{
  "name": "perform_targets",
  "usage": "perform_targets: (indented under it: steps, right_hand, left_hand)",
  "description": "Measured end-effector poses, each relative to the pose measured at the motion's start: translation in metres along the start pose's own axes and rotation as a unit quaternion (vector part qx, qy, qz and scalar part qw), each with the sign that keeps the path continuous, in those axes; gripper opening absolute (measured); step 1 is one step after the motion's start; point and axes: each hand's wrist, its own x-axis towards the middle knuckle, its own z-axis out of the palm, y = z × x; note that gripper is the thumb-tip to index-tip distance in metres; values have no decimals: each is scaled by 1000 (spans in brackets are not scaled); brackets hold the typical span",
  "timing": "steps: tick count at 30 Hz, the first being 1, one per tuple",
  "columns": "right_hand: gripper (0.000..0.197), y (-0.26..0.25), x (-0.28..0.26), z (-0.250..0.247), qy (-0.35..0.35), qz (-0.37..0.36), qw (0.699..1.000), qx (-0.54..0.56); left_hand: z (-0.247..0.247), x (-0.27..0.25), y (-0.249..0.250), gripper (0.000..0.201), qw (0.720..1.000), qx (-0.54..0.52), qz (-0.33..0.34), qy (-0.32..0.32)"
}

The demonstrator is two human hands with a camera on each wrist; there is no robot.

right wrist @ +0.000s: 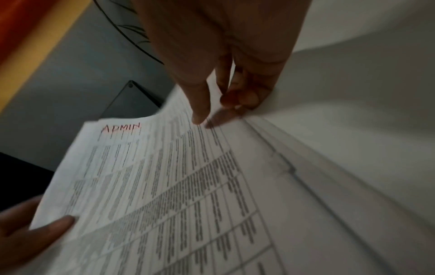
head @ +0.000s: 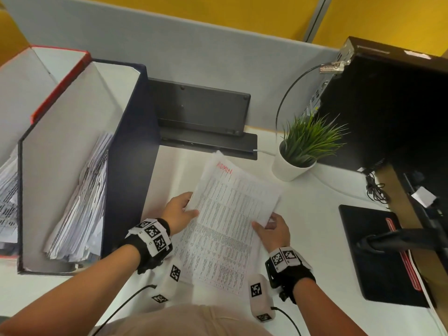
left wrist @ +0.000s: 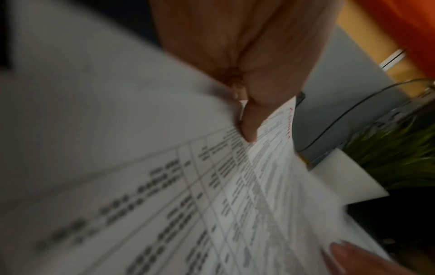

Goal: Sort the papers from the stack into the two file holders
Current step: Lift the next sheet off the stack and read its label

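Mid-sort: left hand [head: 180, 210] and right hand [head: 272, 230] both pinch the top sheet [head: 232, 214] marked ADMIN, lifted off the stack at desk centre. Next: carry to a file holder [head: 72, 166] at 9 o'clock; which one, can't tell.

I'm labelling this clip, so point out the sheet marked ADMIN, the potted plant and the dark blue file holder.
sheet marked ADMIN [head: 232, 214]: head view, middle of the printed table.
potted plant [head: 289, 169]: head view, white pot's side.
dark blue file holder [head: 131, 151]: head view, dark right wall.
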Motion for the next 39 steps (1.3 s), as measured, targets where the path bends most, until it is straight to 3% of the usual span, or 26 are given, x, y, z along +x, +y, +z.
perform_targets:
  steps: [4, 6, 8, 10, 12, 15, 19, 25, 32, 34, 39]
  right_hand:
    - [73, -5, -1, -3, -7, 18, 1000, 6]
    - [75, -15, -1, -7, -35, 33, 997, 56]
    - [63, -29, 1, -13, -86, 23, 992, 91]
    - [41, -47, 1, -19, -92, -28, 991, 96]
    - [29, -67, 0, -24, -48, -74, 987, 137]
    - [23, -100, -8, -31, -4, -159, 963, 216]
    - [24, -118, -24, -34, -7, -232, 939, 255]
    - [27, -104, -41, -19, -13, -227, 955, 192]
    - [43, -106, -38, -24, 24, -226, 934, 276]
    - [43, -98, -40, -18, 10, -206, 944, 258]
    - [39, -79, -43, 4, -34, -143, 969, 197]
  left_hand:
    - [-7, -3, 20, 54, 998, -43, 35, 6]
    - [-13, -4, 31, 68, 995, -86, 41, -1]
    - [-20, -3, 42, 76, 993, -111, 43, -6]
    - [-26, -4, 53, 69, 993, -101, 63, 0]
    - [-30, -4, 64, 52, 991, -83, 96, 28]
    - [-32, -9, 79, 38, 983, -74, 149, 81]
    - [-30, -20, 85, 36, 963, -104, 214, 125]
    - [-5, -29, 71, 36, 966, -127, 171, 148]
    - [-11, -33, 84, 31, 936, -184, 252, 165]
    - [-8, -32, 72, 34, 947, -160, 234, 154]
    - [-3, -25, 37, 25, 976, -134, 109, 135]
